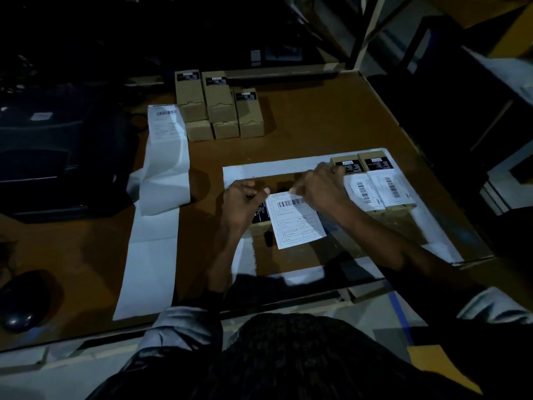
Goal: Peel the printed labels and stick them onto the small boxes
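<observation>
A white printed label (297, 219) with a barcode lies over a small brown box (261, 223) near the middle of the table. My left hand (243, 202) pinches the label's top left corner. My right hand (320, 187) pinches its top right corner. Most of that box is hidden under the label and my left hand. Two labelled boxes (375, 180) lie side by side to the right. Several unlabelled brown boxes (220, 106) stand stacked at the back. A long strip of label paper (160, 180) runs from the printer down the table's left side.
A dark label printer (57, 157) sits at the left, and a computer mouse (21, 303) lies at the near left. White sheets (274, 168) lie under my hands. The brown table (317, 116) ends at a raised edge on the right.
</observation>
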{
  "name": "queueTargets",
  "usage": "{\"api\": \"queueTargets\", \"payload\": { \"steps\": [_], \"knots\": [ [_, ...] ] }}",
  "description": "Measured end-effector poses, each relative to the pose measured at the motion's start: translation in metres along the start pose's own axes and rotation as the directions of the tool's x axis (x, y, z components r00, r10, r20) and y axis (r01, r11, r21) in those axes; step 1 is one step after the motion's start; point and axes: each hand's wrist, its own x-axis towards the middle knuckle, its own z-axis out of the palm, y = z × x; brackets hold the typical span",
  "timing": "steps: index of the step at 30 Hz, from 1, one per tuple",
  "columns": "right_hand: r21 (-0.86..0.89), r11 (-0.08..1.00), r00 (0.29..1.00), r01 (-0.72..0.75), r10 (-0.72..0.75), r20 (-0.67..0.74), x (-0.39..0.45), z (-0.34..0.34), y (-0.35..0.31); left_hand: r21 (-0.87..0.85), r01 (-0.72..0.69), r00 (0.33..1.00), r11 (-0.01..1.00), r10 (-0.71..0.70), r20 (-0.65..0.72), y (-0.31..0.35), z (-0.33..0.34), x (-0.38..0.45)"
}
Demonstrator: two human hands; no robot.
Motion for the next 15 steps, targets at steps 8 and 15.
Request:
{"api": "queueTargets", "payload": {
  "steps": [8, 15],
  "knots": [
    [0.099, 0.993, 0.998, 0.064, -0.061, -0.033, 0.003, 0.012, -0.026, 0.003, -0.015, 1.0, 1.0, 0.015, -0.012, 0.002, 0.001, -0.001],
    [0.097, 0.991, 0.992, 0.092, -0.082, -0.1, -0.005, 0.025, -0.007, 0.058, 0.004, 1.0, 0.998, -0.005, 0.013, -0.003, 0.001, 0.0]
  ]
}}
